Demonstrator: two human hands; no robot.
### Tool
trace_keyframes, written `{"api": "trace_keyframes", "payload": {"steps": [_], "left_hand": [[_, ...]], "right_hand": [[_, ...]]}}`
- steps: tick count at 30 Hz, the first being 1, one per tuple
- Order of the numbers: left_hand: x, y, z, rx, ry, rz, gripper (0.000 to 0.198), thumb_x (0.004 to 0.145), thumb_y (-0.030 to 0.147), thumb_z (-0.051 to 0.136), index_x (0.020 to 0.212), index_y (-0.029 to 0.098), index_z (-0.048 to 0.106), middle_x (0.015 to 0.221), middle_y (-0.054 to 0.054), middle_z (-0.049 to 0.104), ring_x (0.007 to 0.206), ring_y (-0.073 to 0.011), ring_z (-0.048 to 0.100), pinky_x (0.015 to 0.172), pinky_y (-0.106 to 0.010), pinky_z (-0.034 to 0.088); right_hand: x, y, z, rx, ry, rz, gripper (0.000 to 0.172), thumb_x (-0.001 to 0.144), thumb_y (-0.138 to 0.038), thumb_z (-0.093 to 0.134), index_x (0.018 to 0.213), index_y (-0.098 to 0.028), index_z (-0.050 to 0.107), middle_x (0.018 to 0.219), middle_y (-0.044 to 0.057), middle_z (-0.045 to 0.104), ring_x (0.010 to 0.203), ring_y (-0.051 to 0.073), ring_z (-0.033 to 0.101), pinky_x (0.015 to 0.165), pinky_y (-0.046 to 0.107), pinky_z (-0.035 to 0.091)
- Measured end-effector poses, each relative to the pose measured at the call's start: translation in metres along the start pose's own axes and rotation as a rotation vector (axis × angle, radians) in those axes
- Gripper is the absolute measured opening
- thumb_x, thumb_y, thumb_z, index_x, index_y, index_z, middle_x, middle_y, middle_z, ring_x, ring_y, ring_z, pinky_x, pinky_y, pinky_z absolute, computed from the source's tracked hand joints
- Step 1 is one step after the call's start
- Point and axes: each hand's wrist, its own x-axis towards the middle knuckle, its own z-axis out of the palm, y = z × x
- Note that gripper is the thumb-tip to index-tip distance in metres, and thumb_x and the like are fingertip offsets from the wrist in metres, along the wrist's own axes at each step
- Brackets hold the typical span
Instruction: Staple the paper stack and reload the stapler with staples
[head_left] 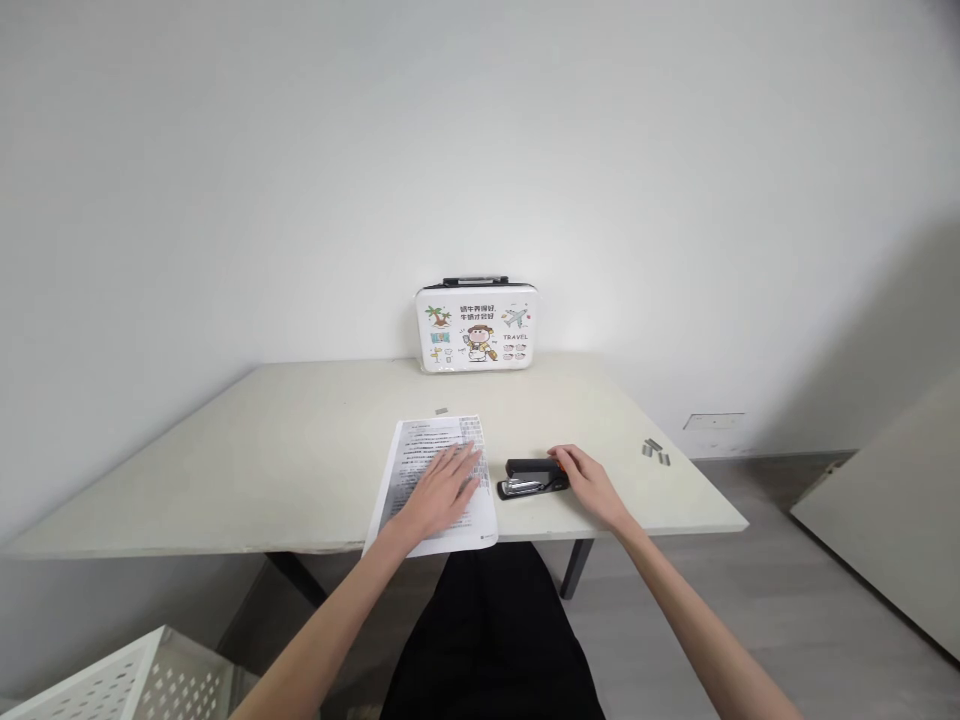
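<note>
Printed paper [439, 440] lies near the table's front edge, its lower end sticking out past that edge. Flat on the sheet rests my left hand [442, 490], fingers stretched out and holding nothing. To the right of the paper stands a black stapler [532, 477], its nose pointing left towards the sheet. My right hand [587, 482] is closed around the stapler's rear end. Whether the paper is one sheet or several, I cannot tell.
On the white table [315, 450], a white cartoon-printed case [477, 328] stands at the back against the wall. Several grey staple strips [655, 450] lie at the right, and one strip [441, 411] sits behind the paper. A perforated white basket [142, 680] is at the lower left.
</note>
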Motion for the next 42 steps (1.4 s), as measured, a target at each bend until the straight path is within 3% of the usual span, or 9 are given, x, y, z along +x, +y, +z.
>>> {"api": "trace_keyframes", "payload": {"steps": [5,10,15,22,31,36,42], "left_hand": [[-0.040,-0.038,-0.029,0.038,0.039,-0.138,0.063,0.108,0.058,0.034,0.160,0.025,0.042,0.167,-0.005,0.037,0.159,-0.0292,0.024,0.129,-0.052,0.022],[-0.097,-0.080,-0.045,0.047,0.024,-0.235,0.063,0.105,0.061,0.040,0.160,0.030,0.043,0.166,-0.003,0.038,0.157,-0.0307,0.028,0.127,-0.053,0.028],[-0.107,-0.070,-0.044,0.074,-0.012,-0.163,0.058,0.107,0.057,0.036,0.160,0.034,0.042,0.169,0.000,0.032,0.158,-0.0264,0.026,0.129,-0.051,0.020],[-0.068,-0.024,-0.023,0.052,-0.084,-0.132,0.060,0.108,0.060,0.030,0.162,0.033,0.038,0.171,-0.001,0.025,0.160,-0.0247,0.019,0.131,-0.048,0.014],[0.021,0.029,0.018,-0.041,-0.111,-0.134,0.075,0.102,0.073,0.025,0.162,0.030,0.038,0.172,-0.005,0.023,0.161,-0.0328,0.010,0.129,-0.059,0.008],[0.066,0.052,0.042,-0.063,-0.122,-0.127,0.091,0.090,0.084,0.038,0.165,0.032,0.032,0.174,-0.005,0.021,0.160,-0.0426,0.001,0.126,-0.067,-0.003],[0.104,0.077,0.063,-0.071,-0.166,-0.113,0.097,0.085,0.078,0.053,0.166,0.031,0.028,0.175,-0.007,0.016,0.158,-0.0484,-0.008,0.122,-0.072,-0.011]], "right_hand": [[-0.006,-0.012,-0.004,-0.044,-0.133,-0.053,0.041,0.092,-0.062,0.060,0.108,-0.025,0.072,0.106,0.005,0.077,0.094,0.025,0.068,0.086,0.036,0.052],[-0.009,-0.019,-0.006,0.007,-0.187,-0.053,0.042,0.080,-0.054,0.076,0.110,-0.025,0.071,0.106,0.004,0.077,0.099,0.027,0.069,0.089,0.038,0.052],[-0.009,-0.020,-0.008,0.065,-0.066,-0.064,0.040,0.078,-0.055,0.078,0.103,-0.024,0.071,0.101,0.005,0.077,0.097,0.027,0.067,0.089,0.039,0.051],[-0.017,-0.017,-0.015,0.121,0.189,-0.028,0.049,0.078,-0.062,0.078,0.102,-0.021,0.068,0.100,0.008,0.073,0.093,0.026,0.063,0.084,0.036,0.050],[-0.049,-0.034,-0.027,0.179,0.244,0.046,0.049,0.076,-0.061,0.080,0.104,-0.022,0.070,0.095,0.006,0.072,0.086,0.025,0.063,0.076,0.034,0.050],[-0.066,-0.033,-0.025,0.146,0.262,0.065,0.049,0.077,-0.062,0.079,0.104,-0.022,0.069,0.095,0.006,0.072,0.085,0.024,0.062,0.075,0.034,0.051],[-0.077,-0.024,-0.022,0.131,0.387,0.131,0.051,0.076,-0.062,0.080,0.106,-0.022,0.070,0.097,0.005,0.072,0.087,0.024,0.062,0.075,0.033,0.051]]}}
